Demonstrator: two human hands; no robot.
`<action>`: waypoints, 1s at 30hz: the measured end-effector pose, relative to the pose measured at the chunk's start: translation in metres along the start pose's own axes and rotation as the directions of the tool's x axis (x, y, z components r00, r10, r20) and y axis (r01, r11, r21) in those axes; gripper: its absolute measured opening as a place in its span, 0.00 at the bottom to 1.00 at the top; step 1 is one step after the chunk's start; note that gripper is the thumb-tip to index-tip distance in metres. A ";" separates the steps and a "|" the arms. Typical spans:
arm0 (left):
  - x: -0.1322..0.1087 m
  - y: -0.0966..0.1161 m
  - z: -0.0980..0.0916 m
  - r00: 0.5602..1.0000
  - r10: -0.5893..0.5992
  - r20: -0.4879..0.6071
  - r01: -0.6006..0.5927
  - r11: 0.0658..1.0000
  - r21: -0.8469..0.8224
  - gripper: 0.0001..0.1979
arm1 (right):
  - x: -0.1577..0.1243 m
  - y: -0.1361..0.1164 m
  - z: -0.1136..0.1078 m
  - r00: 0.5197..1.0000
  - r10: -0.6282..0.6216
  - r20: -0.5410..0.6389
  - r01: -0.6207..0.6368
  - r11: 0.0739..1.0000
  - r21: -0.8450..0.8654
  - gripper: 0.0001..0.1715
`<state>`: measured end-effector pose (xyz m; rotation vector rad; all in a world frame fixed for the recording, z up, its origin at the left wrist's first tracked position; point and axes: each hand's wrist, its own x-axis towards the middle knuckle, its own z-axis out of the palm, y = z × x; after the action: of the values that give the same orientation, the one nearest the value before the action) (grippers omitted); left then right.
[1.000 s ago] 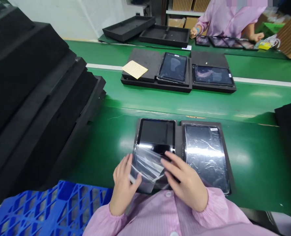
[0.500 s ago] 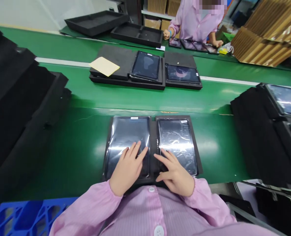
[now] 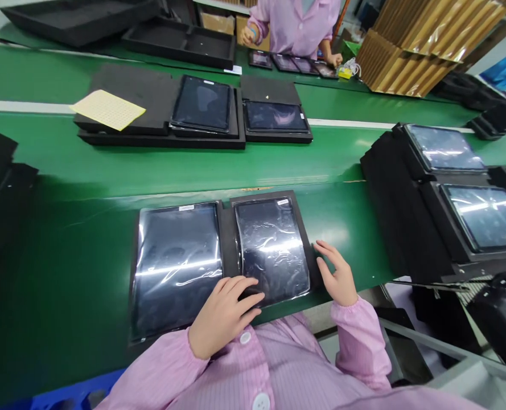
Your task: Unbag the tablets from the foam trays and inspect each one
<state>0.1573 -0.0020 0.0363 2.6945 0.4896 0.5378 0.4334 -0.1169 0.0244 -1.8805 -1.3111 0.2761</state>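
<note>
Two tablets in clear film lie side by side in a black foam tray (image 3: 229,239) on the green bench. The left tablet (image 3: 178,256) has a white label at its top edge; the right tablet (image 3: 272,245) shows wrinkled film. My left hand (image 3: 229,304) rests over the tray's front middle, between the tablets, fingers apart and nothing held. At the tray's right edge is my right hand (image 3: 338,273), its fingers spread and slightly curled, also without anything in it. Whether its fingertips touch the foam I cannot tell.
Stacked black trays (image 3: 406,210) holding tablets stand on the right, more black foam (image 3: 5,188) on the left. Across the bench sit trays with tablets (image 3: 204,105) and a yellow sheet (image 3: 107,108). A co-worker (image 3: 295,28) stands opposite, near stacked cardboard (image 3: 410,51).
My view has turned right. My right hand has moved off the right tablet to the tray's right edge. My left hand has slid from the left tablet to the tray's front middle.
</note>
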 end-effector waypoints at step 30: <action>-0.010 0.000 -0.017 0.911 -0.348 0.221 0.401 0.872 -0.280 0.14 | 0.004 -0.029 0.018 0.897 0.440 0.032 -0.397 0.773 0.494 0.25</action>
<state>0.1411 -0.0010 0.0481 2.2293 0.7847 0.2531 0.4049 -0.1003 0.0343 -1.6893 -0.6535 0.6872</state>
